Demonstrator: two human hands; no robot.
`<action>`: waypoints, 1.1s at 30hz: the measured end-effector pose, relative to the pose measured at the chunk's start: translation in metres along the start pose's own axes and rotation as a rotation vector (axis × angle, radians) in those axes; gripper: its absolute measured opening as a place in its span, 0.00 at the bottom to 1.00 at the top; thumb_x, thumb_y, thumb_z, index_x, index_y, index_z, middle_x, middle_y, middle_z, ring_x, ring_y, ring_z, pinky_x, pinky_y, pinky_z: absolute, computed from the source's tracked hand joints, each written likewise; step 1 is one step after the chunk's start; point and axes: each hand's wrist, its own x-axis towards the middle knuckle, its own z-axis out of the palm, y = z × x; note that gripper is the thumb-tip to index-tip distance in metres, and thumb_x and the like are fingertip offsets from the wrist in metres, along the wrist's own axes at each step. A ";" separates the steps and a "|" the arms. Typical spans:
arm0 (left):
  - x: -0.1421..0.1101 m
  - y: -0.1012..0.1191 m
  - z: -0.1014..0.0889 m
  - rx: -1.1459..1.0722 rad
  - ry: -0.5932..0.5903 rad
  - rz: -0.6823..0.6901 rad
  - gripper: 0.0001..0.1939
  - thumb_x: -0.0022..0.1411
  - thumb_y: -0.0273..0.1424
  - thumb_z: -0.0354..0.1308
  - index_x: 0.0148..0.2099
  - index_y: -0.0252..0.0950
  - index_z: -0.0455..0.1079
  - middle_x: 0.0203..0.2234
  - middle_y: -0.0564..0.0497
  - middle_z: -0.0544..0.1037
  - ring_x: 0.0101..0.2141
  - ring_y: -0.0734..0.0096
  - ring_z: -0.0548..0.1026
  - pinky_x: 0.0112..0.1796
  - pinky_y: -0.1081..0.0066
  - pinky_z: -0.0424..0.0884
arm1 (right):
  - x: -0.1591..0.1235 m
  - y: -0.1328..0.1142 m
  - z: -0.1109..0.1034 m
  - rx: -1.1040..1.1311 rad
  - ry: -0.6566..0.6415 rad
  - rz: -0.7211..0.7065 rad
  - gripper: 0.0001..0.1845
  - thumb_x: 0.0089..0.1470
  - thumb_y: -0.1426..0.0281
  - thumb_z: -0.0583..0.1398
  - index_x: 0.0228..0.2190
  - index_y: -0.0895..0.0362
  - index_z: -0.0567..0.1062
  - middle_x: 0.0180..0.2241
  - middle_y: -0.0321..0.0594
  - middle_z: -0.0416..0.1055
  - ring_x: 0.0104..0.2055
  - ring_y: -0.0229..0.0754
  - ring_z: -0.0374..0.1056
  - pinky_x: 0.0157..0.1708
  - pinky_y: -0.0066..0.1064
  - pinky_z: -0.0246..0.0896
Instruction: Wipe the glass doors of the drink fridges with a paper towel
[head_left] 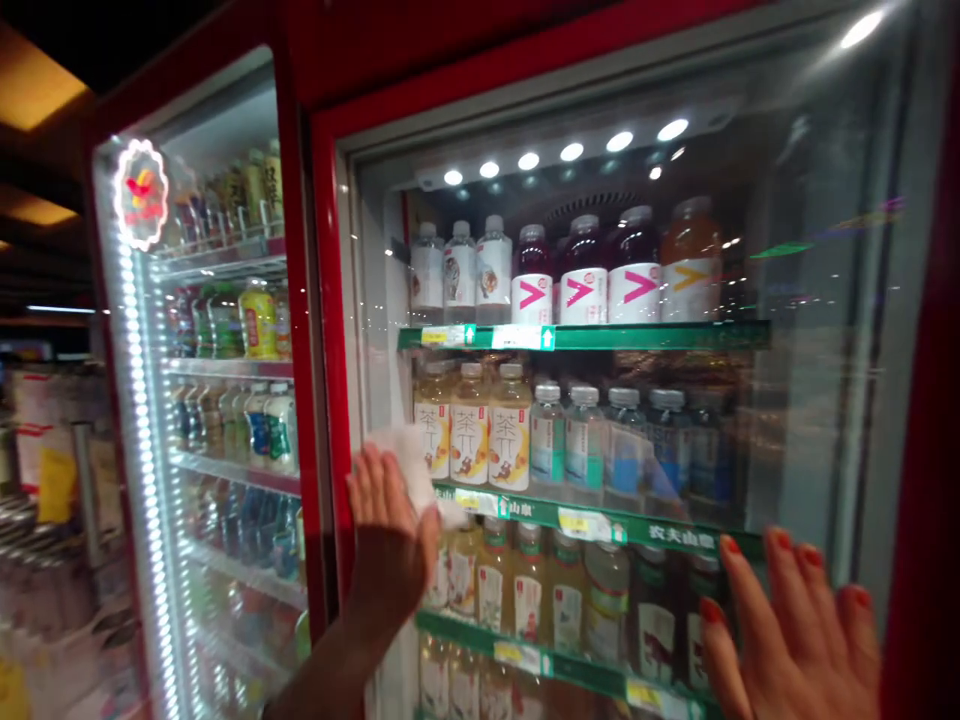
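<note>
My left hand (pixel 394 525) is raised against the glass door (pixel 772 430) of a red drinks fridge, fingers stretched and thumb out to the side. Between its palm and the pane is a white cloth or wipe (pixel 411 462), its upper and right parts showing past the fingers. My right hand (pixel 802 630), at the lower right, has its fingers spread and holds nothing. It lies at the same door; whether it touches the glass I cannot tell. Behind the pane stand rows of bottles (pixel 470 425) on shelves with green price strips (pixel 585 337).
A second red-framed fridge (pixel 296 300) with stocked shelves and a bright light strip (pixel 142 440) stands to the left. A glowing sign (pixel 141 193) is on its glass. Farther left, blurred shop goods (pixel 56 480) line the aisle. Lights reflect in the pane.
</note>
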 end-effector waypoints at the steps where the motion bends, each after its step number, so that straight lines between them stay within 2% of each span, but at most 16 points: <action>1: 0.020 -0.001 0.003 0.006 0.037 -0.058 0.44 0.77 0.34 0.47 0.83 0.41 0.26 0.82 0.44 0.28 0.80 0.47 0.32 0.79 0.34 0.38 | -0.001 0.002 0.000 0.001 -0.007 0.001 0.38 0.70 0.64 0.56 0.77 0.48 0.55 0.79 0.43 0.50 0.81 0.57 0.48 0.80 0.59 0.41; 4: 0.051 0.020 0.014 0.000 0.070 -0.088 0.46 0.77 0.34 0.48 0.83 0.39 0.21 0.82 0.39 0.28 0.80 0.44 0.32 0.77 0.31 0.46 | -0.003 0.007 0.000 -0.006 -0.002 0.027 0.39 0.70 0.64 0.56 0.77 0.48 0.56 0.78 0.44 0.52 0.80 0.60 0.51 0.78 0.64 0.44; 7: 0.029 0.042 0.013 0.012 -0.115 0.232 0.51 0.73 0.46 0.58 0.84 0.41 0.33 0.82 0.39 0.37 0.80 0.42 0.41 0.76 0.38 0.55 | -0.005 0.007 0.000 -0.009 0.025 0.020 0.38 0.69 0.63 0.57 0.77 0.49 0.58 0.77 0.46 0.55 0.79 0.62 0.53 0.77 0.66 0.47; 9: 0.017 0.037 0.007 0.029 -0.212 0.416 0.49 0.71 0.47 0.60 0.83 0.43 0.40 0.82 0.41 0.40 0.80 0.46 0.43 0.75 0.43 0.58 | -0.005 0.005 0.001 0.002 0.027 0.019 0.38 0.69 0.64 0.57 0.76 0.50 0.58 0.77 0.47 0.55 0.79 0.61 0.53 0.77 0.67 0.48; 10: 0.020 0.029 0.004 0.042 -0.216 0.395 0.49 0.72 0.46 0.60 0.83 0.43 0.39 0.82 0.41 0.40 0.80 0.47 0.42 0.75 0.43 0.58 | -0.004 0.004 0.001 0.006 0.028 0.018 0.38 0.69 0.64 0.57 0.76 0.50 0.58 0.77 0.48 0.55 0.79 0.61 0.53 0.77 0.67 0.47; 12: 0.045 0.017 0.001 0.054 -0.141 0.156 0.49 0.74 0.39 0.57 0.84 0.40 0.31 0.82 0.38 0.35 0.80 0.46 0.38 0.76 0.39 0.55 | -0.003 0.003 0.001 0.013 0.029 0.014 0.38 0.69 0.65 0.58 0.76 0.52 0.58 0.77 0.50 0.55 0.80 0.60 0.52 0.77 0.66 0.46; 14: 0.078 0.023 0.004 0.041 -0.021 -0.101 0.48 0.75 0.34 0.52 0.83 0.39 0.22 0.81 0.37 0.25 0.80 0.45 0.31 0.76 0.33 0.48 | -0.002 0.003 0.000 0.019 0.039 0.003 0.38 0.69 0.66 0.58 0.76 0.54 0.59 0.77 0.51 0.55 0.80 0.59 0.52 0.78 0.64 0.45; 15: 0.090 0.035 0.008 0.024 0.016 -0.136 0.48 0.76 0.33 0.49 0.82 0.39 0.20 0.81 0.38 0.22 0.80 0.45 0.29 0.76 0.32 0.45 | -0.002 0.003 0.000 0.024 0.043 0.001 0.38 0.69 0.66 0.58 0.76 0.54 0.59 0.77 0.51 0.55 0.80 0.59 0.52 0.78 0.64 0.45; 17: 0.091 0.065 0.015 0.011 -0.032 0.006 0.47 0.76 0.36 0.50 0.83 0.38 0.22 0.81 0.40 0.24 0.80 0.45 0.29 0.77 0.35 0.44 | -0.002 0.004 0.000 0.044 0.035 0.007 0.38 0.69 0.65 0.57 0.76 0.53 0.58 0.77 0.51 0.55 0.80 0.60 0.51 0.77 0.66 0.46; 19: 0.070 0.084 0.018 0.006 -0.164 0.339 0.48 0.75 0.47 0.53 0.84 0.41 0.31 0.82 0.44 0.32 0.81 0.47 0.34 0.78 0.40 0.47 | -0.002 0.004 -0.001 0.070 0.026 0.015 0.38 0.69 0.65 0.57 0.76 0.51 0.58 0.77 0.50 0.54 0.80 0.60 0.52 0.77 0.67 0.46; 21: 0.052 0.072 0.012 0.009 -0.236 0.552 0.49 0.72 0.55 0.54 0.83 0.49 0.36 0.82 0.51 0.39 0.81 0.54 0.38 0.78 0.47 0.50 | -0.001 0.004 -0.002 0.084 0.027 0.015 0.38 0.69 0.65 0.56 0.77 0.50 0.57 0.77 0.49 0.54 0.80 0.59 0.51 0.77 0.66 0.46; 22: 0.052 0.055 0.007 0.021 -0.240 0.538 0.49 0.71 0.57 0.55 0.83 0.52 0.37 0.82 0.53 0.40 0.81 0.56 0.39 0.78 0.48 0.51 | 0.000 0.003 -0.003 0.083 0.030 0.006 0.38 0.69 0.65 0.56 0.76 0.51 0.58 0.78 0.49 0.53 0.80 0.58 0.50 0.78 0.65 0.44; 26: 0.107 -0.002 -0.001 0.068 -0.125 0.078 0.48 0.75 0.56 0.52 0.83 0.51 0.31 0.82 0.43 0.32 0.80 0.43 0.33 0.75 0.30 0.45 | 0.003 0.003 -0.006 0.045 0.028 -0.042 0.39 0.69 0.66 0.58 0.76 0.56 0.58 0.79 0.50 0.51 0.82 0.55 0.45 0.80 0.59 0.40; 29: 0.116 0.038 0.009 0.090 -0.027 -0.072 0.41 0.78 0.52 0.45 0.83 0.51 0.35 0.83 0.46 0.31 0.80 0.44 0.28 0.75 0.28 0.40 | 0.002 0.004 -0.006 0.037 0.020 -0.033 0.40 0.69 0.66 0.59 0.76 0.54 0.57 0.79 0.49 0.50 0.82 0.55 0.46 0.79 0.60 0.41; 31: 0.081 0.089 0.014 0.146 -0.076 0.161 0.41 0.76 0.54 0.47 0.83 0.48 0.43 0.83 0.48 0.34 0.80 0.44 0.31 0.78 0.35 0.40 | 0.000 0.006 -0.006 0.058 0.007 -0.022 0.39 0.69 0.66 0.58 0.77 0.50 0.56 0.79 0.46 0.50 0.81 0.56 0.48 0.79 0.62 0.43; 33: 0.032 0.121 0.011 0.133 -0.126 0.386 0.34 0.74 0.59 0.47 0.78 0.64 0.56 0.81 0.67 0.46 0.80 0.60 0.43 0.80 0.54 0.45 | 0.000 0.006 -0.005 0.076 0.002 -0.014 0.39 0.69 0.66 0.57 0.77 0.48 0.55 0.79 0.45 0.51 0.81 0.57 0.50 0.78 0.64 0.44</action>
